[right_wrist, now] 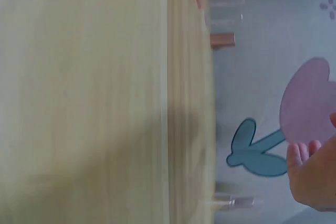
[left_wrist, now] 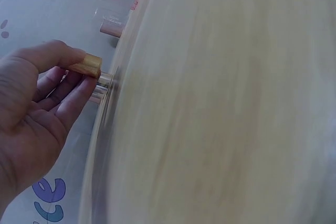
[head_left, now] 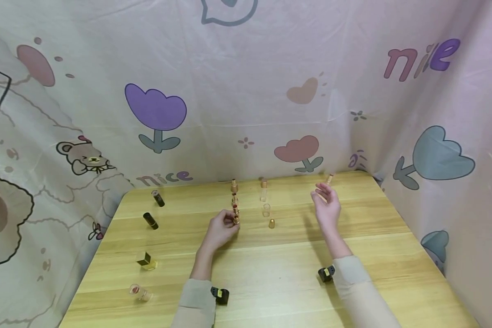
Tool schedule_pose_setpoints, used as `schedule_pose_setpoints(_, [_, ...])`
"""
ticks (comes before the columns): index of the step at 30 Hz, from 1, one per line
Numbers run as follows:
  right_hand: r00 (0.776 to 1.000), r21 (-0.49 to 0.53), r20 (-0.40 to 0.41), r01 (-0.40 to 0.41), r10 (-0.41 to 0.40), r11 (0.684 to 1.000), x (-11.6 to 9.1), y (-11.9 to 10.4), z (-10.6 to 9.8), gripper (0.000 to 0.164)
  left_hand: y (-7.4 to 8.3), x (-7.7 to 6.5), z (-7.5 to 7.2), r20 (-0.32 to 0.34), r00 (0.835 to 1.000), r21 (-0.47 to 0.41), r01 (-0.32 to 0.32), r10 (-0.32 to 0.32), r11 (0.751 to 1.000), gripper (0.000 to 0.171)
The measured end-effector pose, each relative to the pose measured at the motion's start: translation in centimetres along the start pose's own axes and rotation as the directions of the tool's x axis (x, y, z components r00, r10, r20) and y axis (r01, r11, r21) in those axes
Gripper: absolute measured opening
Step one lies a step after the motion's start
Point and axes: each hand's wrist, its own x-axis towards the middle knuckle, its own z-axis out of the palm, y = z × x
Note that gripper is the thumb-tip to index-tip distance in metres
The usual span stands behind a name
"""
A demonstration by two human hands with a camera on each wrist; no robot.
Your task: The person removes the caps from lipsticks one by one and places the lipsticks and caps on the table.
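Left hand [head_left: 222, 229] pinches the tube [head_left: 236, 220] at the near end of the row [head_left: 235, 199] – likely aligning it, a steady release needed next – while the right hand [head_left: 328, 209], relaxed and empty, hangs right of the row

Sleeves [head_left: 197, 303] are pale beige; black, yellow-marked cameras [head_left: 222, 297] sit at left sleeve's 3 o'clock, right sleeve's 9 o'clock.

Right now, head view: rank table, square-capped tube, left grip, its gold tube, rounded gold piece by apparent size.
1. Table
2. Left grip
3. Square-capped tube
4. Gold tube and rounded gold piece: look alike, unranked
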Motion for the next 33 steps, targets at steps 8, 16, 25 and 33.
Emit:
schedule_pose_setpoints(8, [0.991,0.002,-0.132,-0.037,0.037,0.999,2.2,1.2,-1.3,0.049,-0.5,0.1,-0.1,0.027,0.999,0.021,0.017,-0.018,1.0,0.03])
schedule_pose_setpoints(16, [0.987,-0.078,-0.129,-0.106,0.095,0.991,4.8,1.8,-2.5,0.06,-0.8,0.2,-0.1,0.037,0.999,0.05,0.022,-0.024,0.999,0.03])
schedule_pose_setpoints(25, [0.98,-0.182,-0.096,-0.187,0.172,0.965,7.9,2.0,-2.9,0.071,-0.7,0.1,-0.1,0.052,0.998,0.055,0.02,-0.023,0.998,0.03])
schedule_pose_setpoints(33, [0.973,-0.253,-0.053,-0.231,0.225,0.939,10.3,2.5,-2.9,0.077,-0.5,0.2,-0.1,0.06,0.998,0.079,0.025,-0.03,0.997,0.032])
